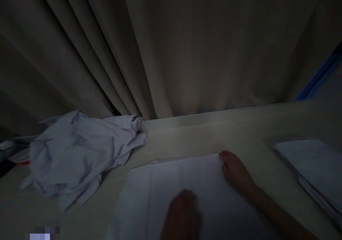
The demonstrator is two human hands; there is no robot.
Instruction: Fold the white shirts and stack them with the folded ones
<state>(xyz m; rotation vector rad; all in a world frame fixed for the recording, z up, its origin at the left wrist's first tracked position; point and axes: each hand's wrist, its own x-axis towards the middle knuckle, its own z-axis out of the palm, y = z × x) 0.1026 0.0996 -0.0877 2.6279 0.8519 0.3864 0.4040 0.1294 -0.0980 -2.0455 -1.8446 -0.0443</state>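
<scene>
A white cloth [165, 193] lies flat in front of me, with straight creases running along its left part. At its far right corner is my right hand [236, 172], its fingers closed on the edge. My left hand [182, 215] is over the middle of the cloth, smeared by motion. Its fingers do not show clearly, and I cannot tell whether it touches the fabric.
A crumpled heap of white fabric [80, 151] lies at the left on the pale tabletop [213, 136]. Folded white cloth [315, 168] rests at the right. Beige curtains [200, 55] hang behind, and a blue bar [317, 78] slants at the far right.
</scene>
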